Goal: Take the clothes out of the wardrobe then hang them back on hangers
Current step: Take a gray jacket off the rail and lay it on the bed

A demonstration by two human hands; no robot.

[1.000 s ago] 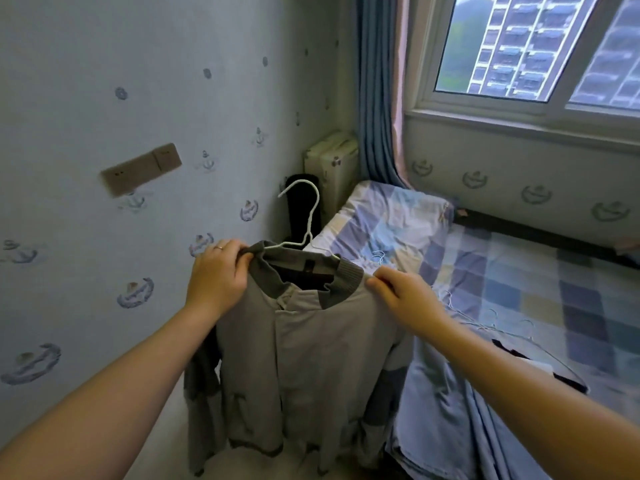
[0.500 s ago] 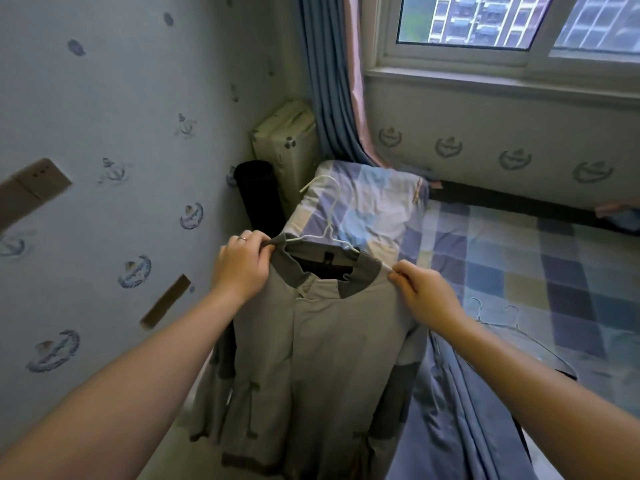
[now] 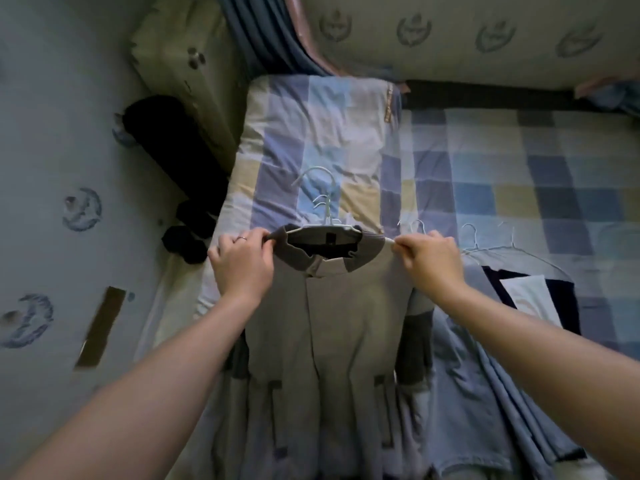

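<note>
Jacket (image 3: 332, 323) (grey, dark collar) hangs on white hanger (image 3: 325, 216) between both hands: left hand (image 3: 242, 268) pinches its left shoulder, right hand (image 3: 429, 261) pinches the right, over checked bed (image 3: 502, 174).

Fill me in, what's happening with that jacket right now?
A person is holding a grey jacket up by its shoulders over the bed. The left hand pinches the left shoulder near the collar, the right hand pinches the right one. A white hanger already sits inside the neck, its hook sticking up above the collar. More empty wire hangers lie on the checked bedding to the right, beside a dark garment.
</note>
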